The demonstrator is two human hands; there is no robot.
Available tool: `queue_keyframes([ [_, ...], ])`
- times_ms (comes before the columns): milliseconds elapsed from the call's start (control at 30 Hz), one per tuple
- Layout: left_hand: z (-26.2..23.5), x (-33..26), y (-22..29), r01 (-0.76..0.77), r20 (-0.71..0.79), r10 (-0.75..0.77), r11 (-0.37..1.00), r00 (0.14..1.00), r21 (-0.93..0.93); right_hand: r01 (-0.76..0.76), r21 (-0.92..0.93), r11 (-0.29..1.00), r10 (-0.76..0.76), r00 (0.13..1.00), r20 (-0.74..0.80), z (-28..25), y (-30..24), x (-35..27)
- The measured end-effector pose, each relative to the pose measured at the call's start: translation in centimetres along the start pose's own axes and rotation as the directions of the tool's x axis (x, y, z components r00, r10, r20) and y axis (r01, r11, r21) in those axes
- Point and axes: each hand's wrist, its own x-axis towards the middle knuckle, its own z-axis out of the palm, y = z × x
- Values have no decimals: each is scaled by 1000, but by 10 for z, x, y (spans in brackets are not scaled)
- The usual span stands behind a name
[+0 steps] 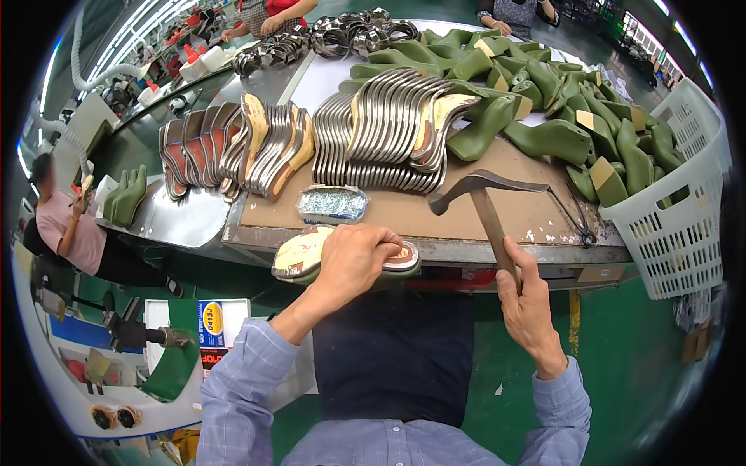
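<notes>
My left hand (353, 252) is closed over a green shoe last (307, 276) lying sole up at the table's front edge. A cream and red insole (299, 252) covers the last's upturned face. Thumb and forefinger pinch together near its right end; whether a nail is between them is too small to see. In my right hand (528, 307) is a hammer (488, 213), gripped by its wooden handle, its curved metal head raised to the right of the last and apart from it. Just behind the last sits a clear packet of small metal nails (332, 204).
Rows of stacked insoles with metallic edges (381, 128) stand behind the packet. Many green lasts (552, 140) are heaped at the right, beside a white plastic basket (668, 225). Coiled metal strips (334, 35) lie at the back. A machine (148, 334) stands at the left; other people work nearby.
</notes>
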Motion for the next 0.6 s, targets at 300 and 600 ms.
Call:
queue_keyframes([
  [300, 1, -2, 2, -67, -29, 69, 996, 997, 52, 290, -58, 955, -290, 957, 7, -12, -42, 1],
  [600, -6, 0, 9, -30, 34, 27, 996, 999, 88, 181, -74, 981, -167, 972, 168, -11, -48, 6],
])
